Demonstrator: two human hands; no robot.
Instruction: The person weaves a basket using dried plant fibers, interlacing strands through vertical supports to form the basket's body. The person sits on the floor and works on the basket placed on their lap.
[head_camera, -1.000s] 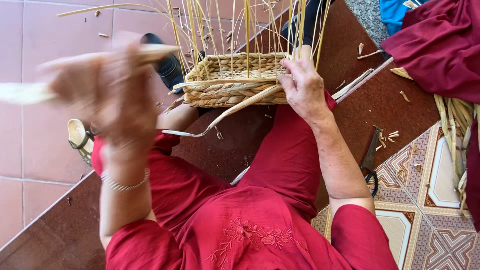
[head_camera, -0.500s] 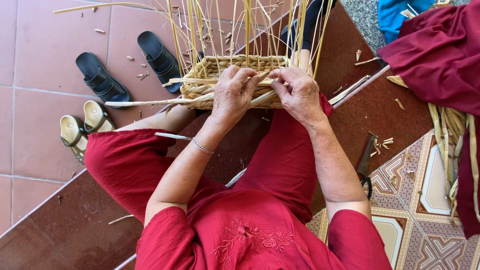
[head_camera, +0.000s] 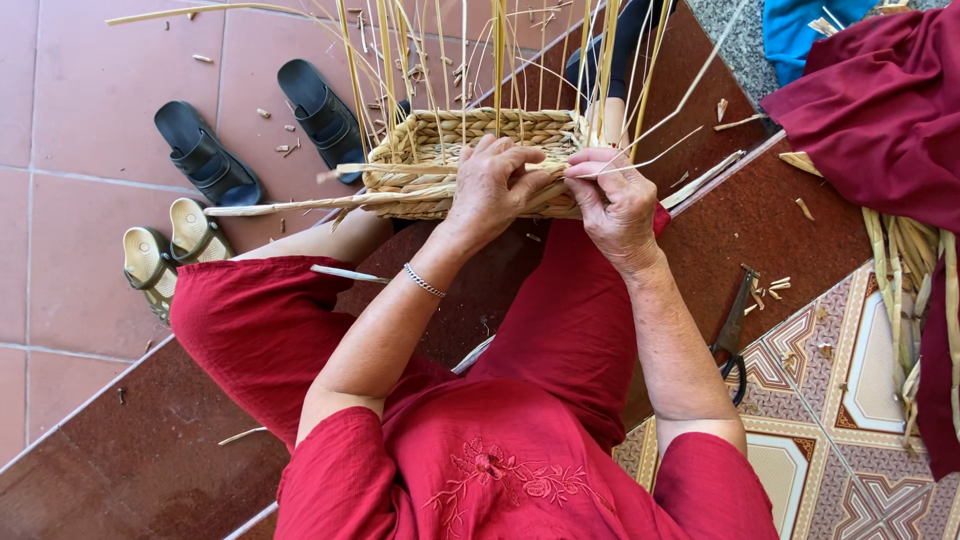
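Your left hand (head_camera: 495, 185) & right hand (head_camera: 615, 200) sit close together on the near rim of the basket (head_camera: 470, 160) – fingers curled over the weave, right pinching a thin straw strand (head_camera: 650, 160). Basket rests at your knees, stakes upright. Black sandals (head_camera: 255, 125) lie left – scissors (head_camera: 735, 330) right.
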